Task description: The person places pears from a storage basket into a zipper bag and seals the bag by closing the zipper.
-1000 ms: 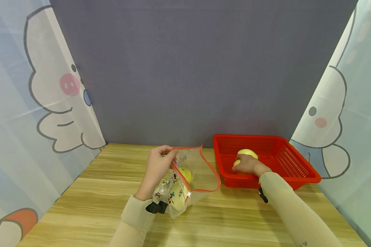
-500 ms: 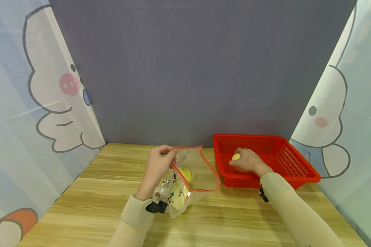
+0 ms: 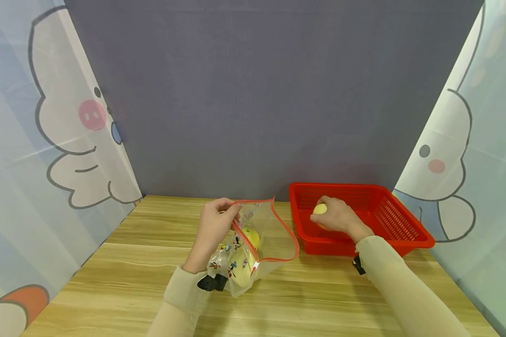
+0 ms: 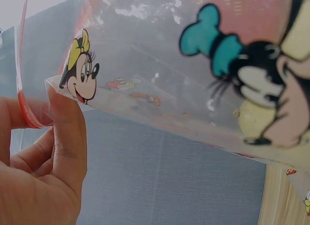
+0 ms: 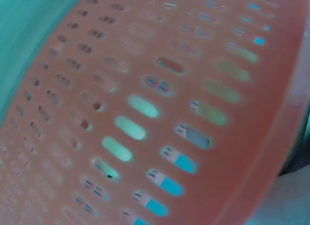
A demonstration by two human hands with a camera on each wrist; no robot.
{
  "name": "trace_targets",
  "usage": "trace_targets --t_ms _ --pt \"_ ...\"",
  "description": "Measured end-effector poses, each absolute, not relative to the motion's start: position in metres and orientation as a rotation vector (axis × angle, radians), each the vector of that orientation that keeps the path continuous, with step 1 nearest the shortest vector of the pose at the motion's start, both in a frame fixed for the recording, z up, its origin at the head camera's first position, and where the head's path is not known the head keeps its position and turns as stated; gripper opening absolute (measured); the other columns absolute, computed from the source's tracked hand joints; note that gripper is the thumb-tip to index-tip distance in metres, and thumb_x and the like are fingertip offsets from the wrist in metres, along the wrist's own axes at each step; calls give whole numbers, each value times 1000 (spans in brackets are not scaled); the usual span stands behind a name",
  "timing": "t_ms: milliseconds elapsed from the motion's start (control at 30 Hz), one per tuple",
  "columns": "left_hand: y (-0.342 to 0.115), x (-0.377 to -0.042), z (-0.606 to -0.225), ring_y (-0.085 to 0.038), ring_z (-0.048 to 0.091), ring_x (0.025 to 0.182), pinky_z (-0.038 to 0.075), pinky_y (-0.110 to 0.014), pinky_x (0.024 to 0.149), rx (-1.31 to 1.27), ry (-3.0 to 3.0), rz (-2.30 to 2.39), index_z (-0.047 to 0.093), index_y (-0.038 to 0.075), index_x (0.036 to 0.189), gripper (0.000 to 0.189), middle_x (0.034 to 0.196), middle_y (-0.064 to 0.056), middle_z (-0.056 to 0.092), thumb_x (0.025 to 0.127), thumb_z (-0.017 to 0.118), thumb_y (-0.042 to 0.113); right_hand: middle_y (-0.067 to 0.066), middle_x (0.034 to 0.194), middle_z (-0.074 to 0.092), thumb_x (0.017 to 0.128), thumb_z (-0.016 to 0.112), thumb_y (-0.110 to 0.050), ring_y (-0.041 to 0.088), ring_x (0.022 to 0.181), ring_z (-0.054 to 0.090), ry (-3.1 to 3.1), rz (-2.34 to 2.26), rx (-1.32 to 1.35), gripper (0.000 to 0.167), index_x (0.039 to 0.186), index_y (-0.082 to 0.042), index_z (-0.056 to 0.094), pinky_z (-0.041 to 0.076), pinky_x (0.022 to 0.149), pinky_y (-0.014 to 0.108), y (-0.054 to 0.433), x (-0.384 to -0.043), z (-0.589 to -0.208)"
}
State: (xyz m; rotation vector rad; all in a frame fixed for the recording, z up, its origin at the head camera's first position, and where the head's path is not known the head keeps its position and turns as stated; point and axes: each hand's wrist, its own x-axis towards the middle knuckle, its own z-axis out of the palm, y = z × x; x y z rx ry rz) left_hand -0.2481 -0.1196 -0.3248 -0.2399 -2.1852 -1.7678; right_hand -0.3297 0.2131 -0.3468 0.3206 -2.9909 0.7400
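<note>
My left hand (image 3: 216, 220) pinches the red-edged mouth of a clear zip bag (image 3: 278, 234) printed with cartoon figures. The bag's mouth gapes toward the right, its white slider (image 3: 256, 265) at the near corner. Inside lie yellow fruits (image 3: 251, 238), partly hidden by the prints. In the left wrist view the thumb and fingers (image 4: 68, 142) hold the bag's upper edge. Over the red basket, my right hand (image 3: 337, 217) grips a pale yellow round fruit (image 3: 320, 209), mostly covered by the hand. The right wrist view shows mainly the slotted basket wall (image 5: 160, 113).
The red plastic basket (image 3: 405, 244) stands at the right on the wooden table (image 3: 152, 290), its left rim close to the bag. A grey panel (image 3: 253, 93) rises behind the table, with cartoon-printed curtains (image 3: 17, 178) on both sides.
My right hand has closed around the fruit in the basket and raised it slightly, up and to the left. The left hand and the bag have stayed almost still.
</note>
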Motion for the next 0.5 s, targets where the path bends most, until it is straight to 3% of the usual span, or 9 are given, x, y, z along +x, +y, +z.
trace_targets --t_ms 500 --pt "-119 -250 -325 -20 66 58 54 -27 51 -238 -2179 -1768 75 2 91 15 72 -11 67 98 68 14 8 101 61 82 64 -27 23 79 55 -2880 890 357 45 123 -9 59 48 61 33 203 -314 -335"
